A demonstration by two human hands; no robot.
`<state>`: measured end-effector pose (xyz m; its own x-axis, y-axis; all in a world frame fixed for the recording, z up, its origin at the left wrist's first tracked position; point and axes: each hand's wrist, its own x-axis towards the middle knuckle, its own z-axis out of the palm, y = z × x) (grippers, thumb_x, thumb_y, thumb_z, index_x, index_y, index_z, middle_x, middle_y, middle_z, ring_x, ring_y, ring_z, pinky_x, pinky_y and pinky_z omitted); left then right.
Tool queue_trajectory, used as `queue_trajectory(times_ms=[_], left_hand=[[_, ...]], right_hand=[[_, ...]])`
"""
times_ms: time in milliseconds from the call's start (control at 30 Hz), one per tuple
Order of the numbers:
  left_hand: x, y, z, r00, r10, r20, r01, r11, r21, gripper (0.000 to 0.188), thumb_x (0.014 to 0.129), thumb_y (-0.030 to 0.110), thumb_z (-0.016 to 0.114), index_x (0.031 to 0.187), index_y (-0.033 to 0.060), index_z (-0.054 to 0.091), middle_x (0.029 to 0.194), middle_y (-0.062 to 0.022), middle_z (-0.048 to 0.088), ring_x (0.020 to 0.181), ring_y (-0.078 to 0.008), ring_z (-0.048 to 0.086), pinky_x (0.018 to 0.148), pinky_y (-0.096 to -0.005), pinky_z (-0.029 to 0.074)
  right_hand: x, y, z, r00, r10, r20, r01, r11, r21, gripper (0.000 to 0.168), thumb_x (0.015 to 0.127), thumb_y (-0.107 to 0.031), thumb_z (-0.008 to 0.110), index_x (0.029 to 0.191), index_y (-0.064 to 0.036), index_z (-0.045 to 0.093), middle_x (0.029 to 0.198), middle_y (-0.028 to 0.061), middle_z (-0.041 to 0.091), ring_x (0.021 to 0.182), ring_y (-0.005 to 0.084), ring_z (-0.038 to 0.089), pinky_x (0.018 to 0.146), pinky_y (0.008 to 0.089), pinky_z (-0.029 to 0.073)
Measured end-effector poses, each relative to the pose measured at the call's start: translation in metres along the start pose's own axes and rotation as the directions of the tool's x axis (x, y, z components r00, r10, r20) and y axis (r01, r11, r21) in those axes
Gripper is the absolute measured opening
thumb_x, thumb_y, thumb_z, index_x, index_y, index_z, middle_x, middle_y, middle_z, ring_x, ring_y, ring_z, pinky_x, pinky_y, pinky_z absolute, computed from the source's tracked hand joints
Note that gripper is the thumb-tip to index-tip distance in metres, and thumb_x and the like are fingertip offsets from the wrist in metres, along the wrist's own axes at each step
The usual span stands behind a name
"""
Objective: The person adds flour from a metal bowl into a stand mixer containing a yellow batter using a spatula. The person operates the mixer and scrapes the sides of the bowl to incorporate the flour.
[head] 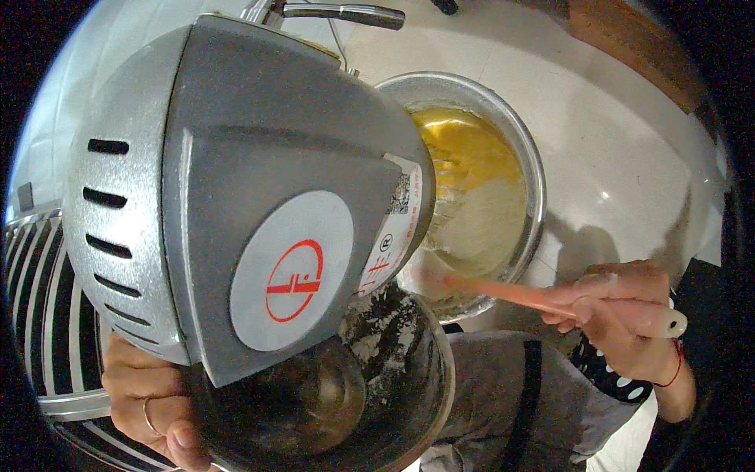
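My right hand [619, 318] is closed around the pinkish handle of a spatula [519, 292], whose blurred pale head is over the near edge of a large metal mixing bowl [537, 194]. That bowl holds yellow liquid [472, 141] and pale powder or batter [483, 230]; a wire whisk [445, 171] stands in it, partly hidden by the stand mixer's grey head [283, 141]. My left hand [147, 401] grips the rim of a second metal bowl [445, 377], tilted below the mixer head, with white powder stuck to its inner wall.
A mixer lever with a dark handle [371, 16] juts out at the top. Slatted metal racks or grilles [53, 307] stand at the left. Pale floor tiles [590, 135] lie beyond the mixing bowl, with a brown surface [637, 53] at the upper right.
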<state>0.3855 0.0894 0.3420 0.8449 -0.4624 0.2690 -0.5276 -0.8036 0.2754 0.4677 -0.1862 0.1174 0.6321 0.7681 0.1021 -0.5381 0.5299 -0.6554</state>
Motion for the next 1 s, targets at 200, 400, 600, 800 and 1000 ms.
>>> queue_trajectory(times_ms=[200, 400, 600, 800, 1000], left_hand=[[0.006, -0.012, 0.025, 0.998, -0.035, -0.052, 0.040, 0.994, 0.097, 0.033, 0.072, 0.030, 0.046, 0.048, 0.0115, 0.033, 0.058, -0.0039, 0.036, 0.056, -0.0173, 0.033, 0.054, -0.0319, 0.023], [0.010, -0.009, 0.011, 0.997, 0.056, -0.043, -0.055, 0.998, 0.025, 0.027, 0.071, 0.024, 0.048, 0.049, 0.0128, 0.037, 0.044, 0.0017, 0.026, 0.040, -0.0122, 0.025, 0.045, -0.0287, 0.023], [0.008, 0.005, 0.006, 0.996, 0.020, -0.086, -0.012, 0.996, 0.087, 0.031, 0.071, 0.026, 0.050, 0.047, 0.0147, 0.035, 0.044, 0.0026, 0.026, 0.039, -0.0117, 0.025, 0.044, -0.0281, 0.023], [0.001, 0.000, 0.005, 0.996, -0.002, -0.091, 0.008, 0.998, 0.063, 0.038, 0.072, 0.033, 0.051, 0.044, 0.0166, 0.031, 0.054, 0.0004, 0.032, 0.050, -0.0138, 0.030, 0.048, -0.0293, 0.023], [-0.003, -0.010, -0.018, 0.988, 0.113, 0.103, -0.101, 0.987, -0.123, 0.039, 0.072, 0.038, 0.054, 0.045, 0.0182, 0.034, 0.061, -0.0005, 0.036, 0.057, -0.0151, 0.034, 0.051, -0.0296, 0.026]], right_hand=[[0.012, 0.004, 0.012, 0.993, -0.017, 0.117, 0.062, 0.918, -0.391, 0.025, 0.076, -0.011, 0.061, 0.100, -0.003, 0.057, 0.095, 0.0149, 0.061, 0.083, 0.0213, 0.059, 0.081, 0.0327, 0.046], [0.003, -0.042, 0.004, 0.958, 0.209, -0.198, -0.276, 0.866, -0.418, 0.024, 0.083, -0.014, 0.053, 0.101, 0.002, 0.057, 0.098, 0.0118, 0.060, 0.079, 0.0126, 0.056, 0.070, 0.0240, 0.045], [0.002, -0.043, 0.007, 0.922, 0.375, -0.096, -0.386, 0.873, -0.300, 0.033, 0.086, -0.020, 0.044, 0.106, 0.004, 0.054, 0.099, 0.0149, 0.059, 0.089, 0.0218, 0.057, 0.078, 0.0300, 0.045], [0.004, -0.051, 0.002, 0.964, 0.215, -0.157, -0.259, 0.894, -0.366, 0.025, 0.080, -0.007, 0.047, 0.098, 0.006, 0.058, 0.087, 0.0170, 0.062, 0.077, 0.0231, 0.061, 0.069, 0.0297, 0.050], [0.010, -0.046, -0.013, 0.975, 0.223, -0.022, -0.214, 0.897, -0.388, 0.018, 0.076, -0.003, 0.050, 0.088, 0.006, 0.061, 0.073, 0.0172, 0.063, 0.063, 0.0190, 0.062, 0.055, 0.0270, 0.052]])
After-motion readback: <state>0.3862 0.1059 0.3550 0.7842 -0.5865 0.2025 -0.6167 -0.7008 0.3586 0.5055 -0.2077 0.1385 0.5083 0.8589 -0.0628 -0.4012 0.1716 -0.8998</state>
